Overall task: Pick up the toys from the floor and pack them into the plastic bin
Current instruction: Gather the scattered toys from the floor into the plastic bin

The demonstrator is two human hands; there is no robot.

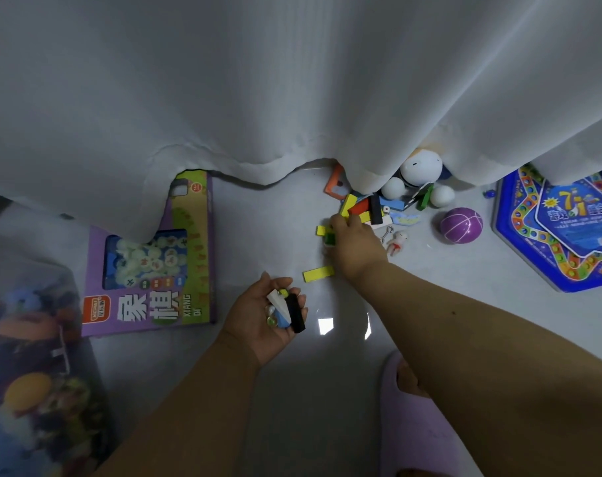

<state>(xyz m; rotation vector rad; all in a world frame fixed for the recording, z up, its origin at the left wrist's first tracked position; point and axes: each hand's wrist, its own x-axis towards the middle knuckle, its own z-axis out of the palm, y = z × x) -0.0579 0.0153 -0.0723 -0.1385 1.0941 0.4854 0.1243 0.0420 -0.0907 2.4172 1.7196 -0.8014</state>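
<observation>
- The left hand (267, 316) lies palm up, nearest the person, its fingers curled loosely round a few collected pieces: a black block (297, 313), a white and blue block and what look like marbles (271, 318). These pieces are small, hard and light; the marbles would likely roll out if the palm tilts.
- The bin (31, 356), clear plastic and already holding toys, stands at the far left, well apart from both hands.
- A yellow block (318, 273) lies flat on the floor (258, 228) just beside the right wrist. It is thin and stiff, best pinched by its long edges.
- The right hand (356, 246) reaches down onto the block pile (365, 206), fingers curled over a green block (330, 238); whether its grip has closed cannot be told.
- The pile is loose and could scatter if raked.
- Beyond it, a purple ball (460, 225) looks smooth and apt to roll; cupping it whole would suit.
- A small doll (396, 243) lies between hand and ball.
- Farthest, a white round toy (421, 170) sits half under the curtain (292, 80).
</observation>
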